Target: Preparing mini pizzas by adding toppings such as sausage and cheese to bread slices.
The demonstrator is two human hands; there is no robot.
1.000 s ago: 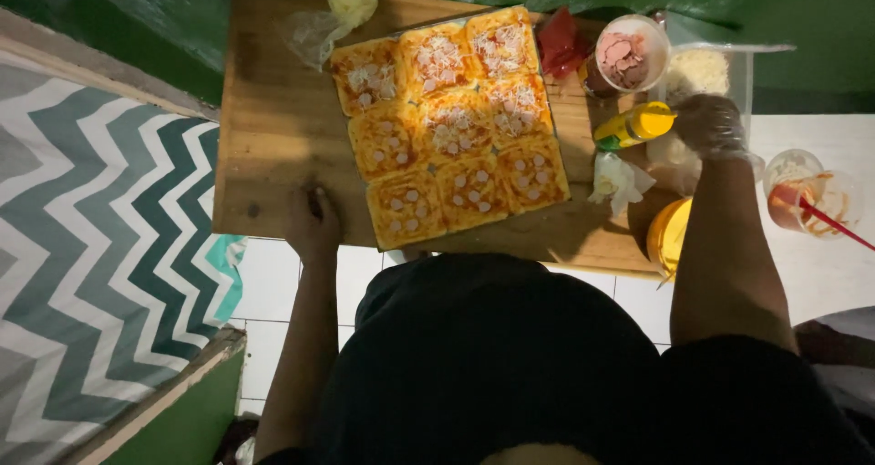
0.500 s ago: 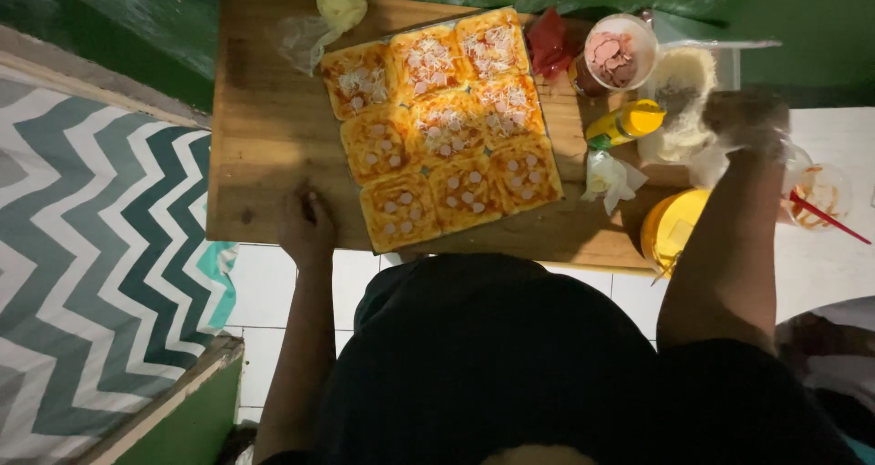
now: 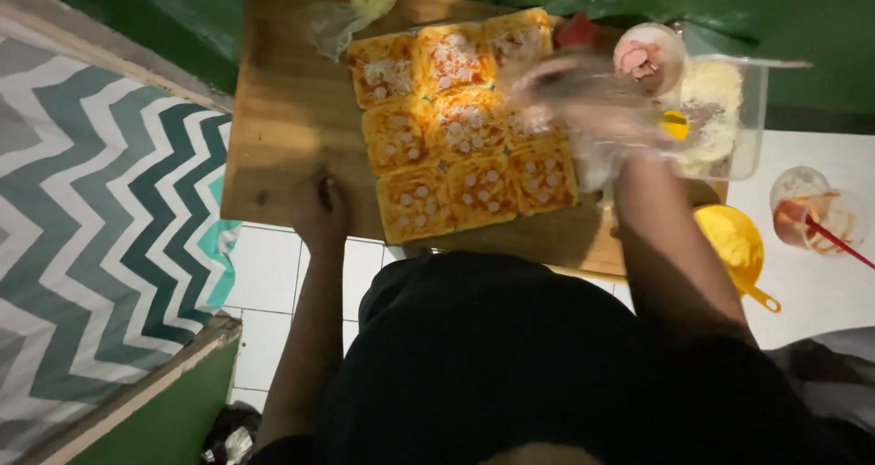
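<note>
A: Wooden board, seen from above. What lies on it?

B: Nine bread slices in a three-by-three block, each orange with sauce and dotted with pale sausage rounds.

A: The left hand?

B: It rests flat on the board's near edge, just left of the slices, fingers together and holding nothing.

A: The right hand?

B: It is blurred, in a clear plastic glove, above the block's right column; whether it grips anything cannot be told.

A: Surroundings?

B: A clear tub of grated cheese and a small bowl of pink meat at right; a yellow scoop nearer; a chevron mat at left.
</note>
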